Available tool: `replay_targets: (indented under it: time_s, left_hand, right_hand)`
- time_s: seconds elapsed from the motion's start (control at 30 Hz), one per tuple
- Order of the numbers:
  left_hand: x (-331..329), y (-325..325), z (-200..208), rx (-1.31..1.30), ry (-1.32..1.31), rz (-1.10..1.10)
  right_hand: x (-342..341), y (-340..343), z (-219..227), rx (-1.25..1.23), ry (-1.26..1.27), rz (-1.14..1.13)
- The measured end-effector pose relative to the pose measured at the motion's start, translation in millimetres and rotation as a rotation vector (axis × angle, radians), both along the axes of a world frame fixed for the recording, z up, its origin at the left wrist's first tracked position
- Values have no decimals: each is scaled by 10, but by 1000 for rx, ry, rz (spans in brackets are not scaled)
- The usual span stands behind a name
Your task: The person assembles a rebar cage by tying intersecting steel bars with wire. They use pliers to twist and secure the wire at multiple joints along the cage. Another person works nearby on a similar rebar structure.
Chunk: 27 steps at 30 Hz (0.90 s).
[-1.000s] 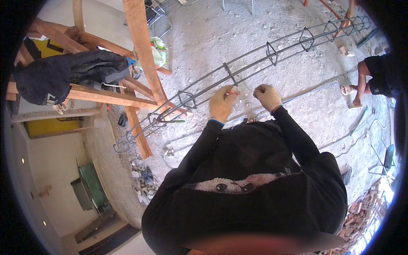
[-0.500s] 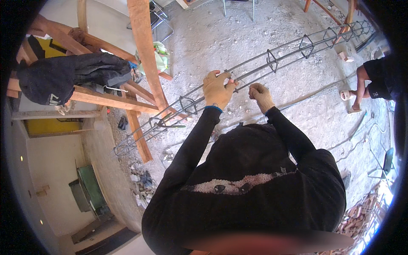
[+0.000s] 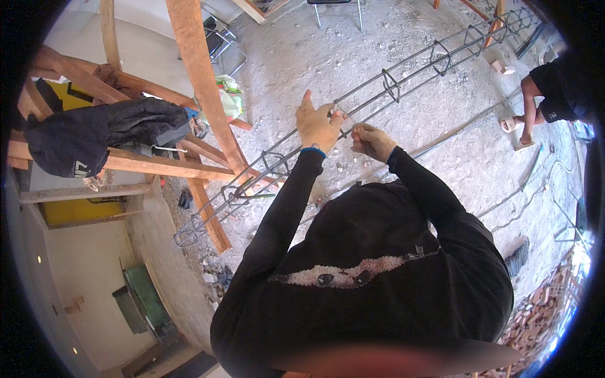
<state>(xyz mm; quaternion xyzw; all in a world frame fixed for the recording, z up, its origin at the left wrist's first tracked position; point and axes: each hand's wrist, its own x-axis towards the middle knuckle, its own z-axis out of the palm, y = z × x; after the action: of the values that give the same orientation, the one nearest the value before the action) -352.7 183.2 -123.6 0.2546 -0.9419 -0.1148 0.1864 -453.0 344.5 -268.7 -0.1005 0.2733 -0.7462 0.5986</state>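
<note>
Rebar cage: long grey steel reinforcement cage point(image 3: 391, 85) of parallel rods and square stirrups, running diagonally from lower left to upper right; its lower end rests on the timber trestle, the rest stands above the ground.
Tie wire: thin pale wire point(image 3: 348, 116) at one stirrup, stretched between both hands, against the cage's near rod.
Left hand: left hand point(image 3: 318, 126) on the cage, thumb and fingers point(image 3: 334, 115) pinching the wire end, index finger raised.
Right hand: right hand point(image 3: 373, 142) just beside the left, fingers curled tight on the other wire end.
Sleeves: black long sleeves, blue cuff edge at each wrist.
Trestle: rough orange-brown wooden trestle point(image 3: 201, 82) of beams and slanted legs, at left.
Jacket: black cloth jacket point(image 3: 94, 135) draped over a trestle beam.
Ground: pale grey gravelly concrete floor point(image 3: 302, 57), loose rods and cables lying on it.
Other person: second person in dark clothes point(image 3: 548, 94) at upper right, well apart, bare foot on a sandal.
Bricks: heap of reddish bricks point(image 3: 542, 309) at lower right.
</note>
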Motion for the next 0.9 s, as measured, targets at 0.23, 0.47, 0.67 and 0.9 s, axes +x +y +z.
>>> replay_targets:
  time_s: [0.23, 0.47, 0.67, 0.9]
  left_hand:
    - [27, -125, -94, 210, 215, -24]
    - [60, -333, -45, 523, 211, -236]
    - [143, -204, 52, 770, 317, -200]
    - [139, -175, -58, 869, 360, -209]
  right_hand:
    - [-29, -182, 13, -115, -105, 93]
    - [-57, -211, 267, 132, 103, 142]
    - [-108, -211, 544, 329, 427, 181]
    - [63, -276, 663, 610, 880, 35]
